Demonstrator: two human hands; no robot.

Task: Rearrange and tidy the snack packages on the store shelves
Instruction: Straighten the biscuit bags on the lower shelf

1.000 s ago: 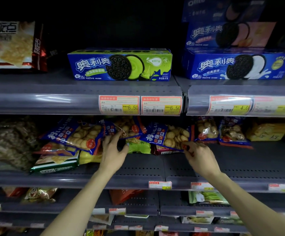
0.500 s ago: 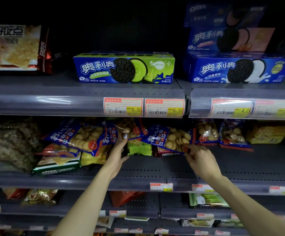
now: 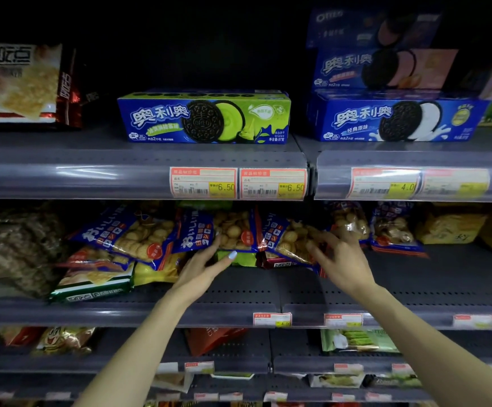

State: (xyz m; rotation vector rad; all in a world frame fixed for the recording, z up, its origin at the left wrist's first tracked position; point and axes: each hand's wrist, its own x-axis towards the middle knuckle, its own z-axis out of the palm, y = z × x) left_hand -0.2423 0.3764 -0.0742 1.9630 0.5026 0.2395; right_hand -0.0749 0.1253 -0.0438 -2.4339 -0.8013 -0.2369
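Several blue bags of round biscuits lean in a row on the middle shelf (image 3: 238, 292). My left hand (image 3: 206, 265) reaches up to the middle biscuit bag (image 3: 233, 230) and grips its lower left edge between fingers and thumb. My right hand (image 3: 338, 254), blurred and with spread fingers, holds the right edge of the neighbouring biscuit bag (image 3: 288, 239). A green packet (image 3: 238, 258) and a red packet (image 3: 280, 262) lie under these bags. Another biscuit bag (image 3: 133, 233) leans at the left.
The upper shelf carries a green Oreo box (image 3: 203, 118), stacked blue Oreo boxes (image 3: 397, 118) and a cracker pack (image 3: 18, 83). More biscuit bags (image 3: 391, 227) and yellow packs (image 3: 450, 227) sit at the right. A green-edged cracker pack (image 3: 92, 286) lies front left. Lower shelves hold other snacks.
Both hands have risen deeper into the shelf. The middle and right biscuit bags now stand more upright. The view has tilted down slightly.
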